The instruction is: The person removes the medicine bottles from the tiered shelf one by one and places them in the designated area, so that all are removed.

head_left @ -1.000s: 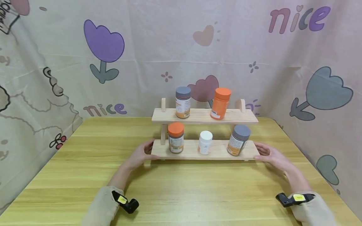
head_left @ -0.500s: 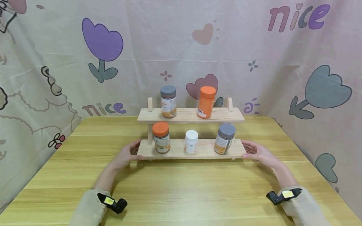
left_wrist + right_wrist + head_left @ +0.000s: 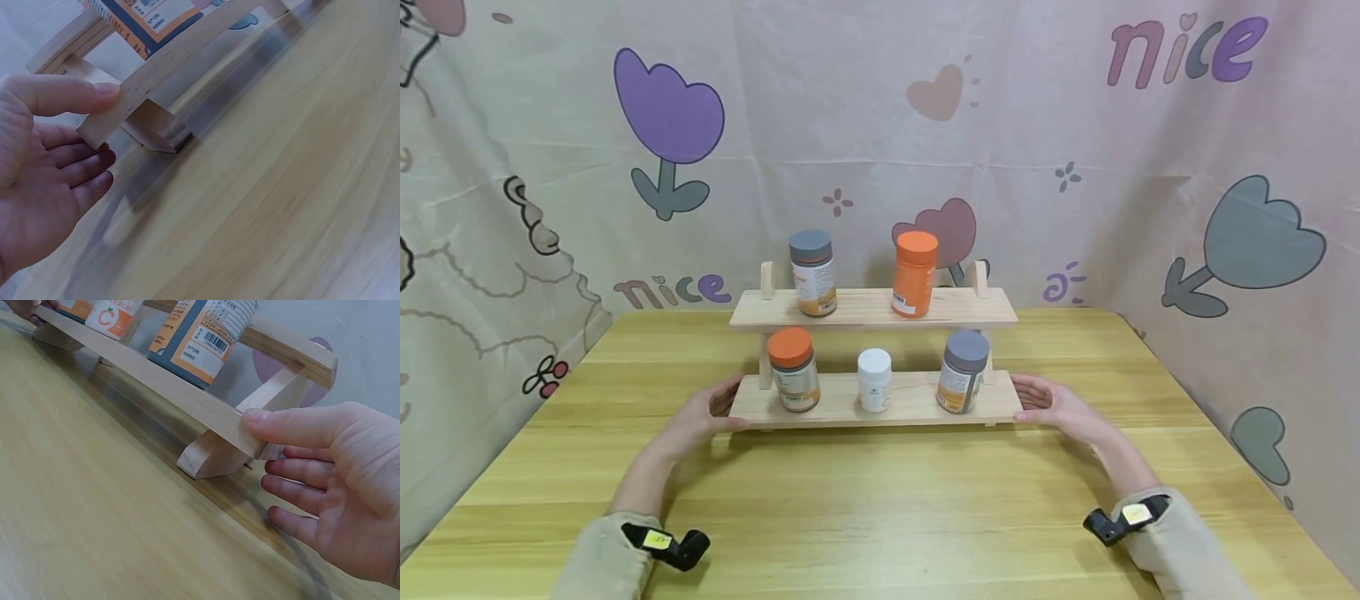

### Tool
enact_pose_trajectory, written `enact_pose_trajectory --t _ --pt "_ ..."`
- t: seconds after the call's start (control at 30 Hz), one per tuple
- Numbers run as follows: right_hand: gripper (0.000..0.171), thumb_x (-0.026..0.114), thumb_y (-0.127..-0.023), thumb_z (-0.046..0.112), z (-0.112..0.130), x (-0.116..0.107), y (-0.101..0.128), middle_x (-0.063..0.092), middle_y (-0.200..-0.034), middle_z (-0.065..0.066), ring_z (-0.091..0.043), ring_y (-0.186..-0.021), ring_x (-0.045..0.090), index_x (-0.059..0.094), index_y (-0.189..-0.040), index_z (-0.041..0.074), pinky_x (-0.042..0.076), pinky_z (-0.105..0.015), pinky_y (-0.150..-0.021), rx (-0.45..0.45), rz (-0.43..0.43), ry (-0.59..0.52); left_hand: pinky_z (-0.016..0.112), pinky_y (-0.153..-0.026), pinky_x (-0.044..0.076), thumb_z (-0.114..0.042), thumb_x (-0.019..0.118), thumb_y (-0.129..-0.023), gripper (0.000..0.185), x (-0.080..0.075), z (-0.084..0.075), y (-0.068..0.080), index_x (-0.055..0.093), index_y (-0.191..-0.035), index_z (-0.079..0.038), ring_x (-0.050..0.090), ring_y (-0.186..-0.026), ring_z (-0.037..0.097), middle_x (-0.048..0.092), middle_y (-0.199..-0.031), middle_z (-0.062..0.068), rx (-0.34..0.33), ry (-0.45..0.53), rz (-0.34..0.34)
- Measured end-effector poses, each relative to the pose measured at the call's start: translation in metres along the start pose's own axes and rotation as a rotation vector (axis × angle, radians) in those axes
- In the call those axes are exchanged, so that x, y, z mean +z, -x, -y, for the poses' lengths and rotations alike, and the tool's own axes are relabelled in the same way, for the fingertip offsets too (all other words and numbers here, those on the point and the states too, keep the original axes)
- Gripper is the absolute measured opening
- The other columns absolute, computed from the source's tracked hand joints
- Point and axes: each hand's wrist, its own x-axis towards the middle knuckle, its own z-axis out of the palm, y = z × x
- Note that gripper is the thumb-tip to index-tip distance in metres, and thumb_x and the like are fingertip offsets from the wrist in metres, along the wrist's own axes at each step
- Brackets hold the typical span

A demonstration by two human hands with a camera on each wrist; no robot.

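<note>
1. The two-tier rack (image 3: 880,398) is pale, unpainted wood
2. The worktop (image 3: 880,500) is yellowish wood with long grain stripes
3. Two jars have orange caps (image 3: 790,347), two have grey caps (image 3: 966,349); the small bottle (image 3: 874,380) is white
4. The backdrop cloth (image 3: 1075,125) is pinkish with purple and grey tulips
5. Both sleeves (image 3: 1180,550) are beige

left wrist: table (image 3: 281,187) motion-blurred | right wrist: jar (image 3: 203,334) top cut off
</note>
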Motion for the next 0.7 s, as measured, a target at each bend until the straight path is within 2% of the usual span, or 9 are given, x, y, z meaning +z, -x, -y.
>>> enact_pose_trajectory --t 0.1,0.2,0.3,0.5,0.7 --pt "0.071 0.066 -0.083 0.008 0.002 0.005 -0.004 0.032 -0.14 -0.031 -0.044 -0.128 0.031 0.026 -0.138 -0.013 0.034 -0.022 -0.101 -0.004 0.009 0.004 0.046 -0.106 0.023 -0.002 0.067 -0.08 0.083 -0.006 0.001 0.004 0.012 -0.14 0.017 0.02 -0.131 0.048 0.016 -0.144 0.036 0.004 -0.021 -0.009" --pt "0.071 0.067 -0.083 0.008 0.004 0.01 -0.008 0.033 -0.14 -0.03 -0.043 -0.128 0.033 0.027 -0.138 -0.013 0.034 -0.027 -0.102 -0.002 0.015 0.0 0.026 -0.103 0.033 -0.002 0.066 -0.081 0.083 -0.012 0.003 0.007 0.012 -0.141 0.016 0.021 -0.131 0.047 0.016 -0.144 0.036 -0.001 -0.016 -0.008" --pt "0.071 0.067 -0.083 0.008 0.006 0.015 -0.012 0.033 -0.139 -0.03 -0.043 -0.128 0.033 0.027 -0.138 -0.014 0.032 -0.035 -0.104 -0.015 0.028 0.0 0.007 -0.092 0.033 -0.003 0.065 -0.081 0.083 -0.017 0.006 0.011 0.01 -0.141 0.015 0.018 -0.132 0.048 0.013 -0.145 0.035 -0.005 0.004 -0.004" --pt "0.071 0.066 -0.084 0.009 0.01 0.026 -0.017 0.033 -0.138 -0.032 -0.045 -0.127 0.033 0.026 -0.138 -0.015 0.027 -0.049 -0.105 -0.031 0.052 -0.012 0.003 -0.086 0.032 -0.003 0.062 -0.083 0.082 -0.028 0.009 0.02 0.008 -0.141 0.015 0.013 -0.131 0.052 0.009 -0.145 0.037 0.01 0.008 0.01" --pt "0.074 0.069 -0.082 0.011 0.015 0.039 -0.025 0.035 -0.14 -0.027 -0.04 -0.128 0.035 0.028 -0.139 -0.011 0.027 -0.047 -0.106 -0.009 0.056 -0.04 0.001 -0.085 0.029 -0.004 0.061 -0.084 0.082 -0.041 0.014 0.027 0.005 -0.142 0.014 0.007 -0.13 0.053 0.004 -0.146 0.036 0.009 0.017 0.015"
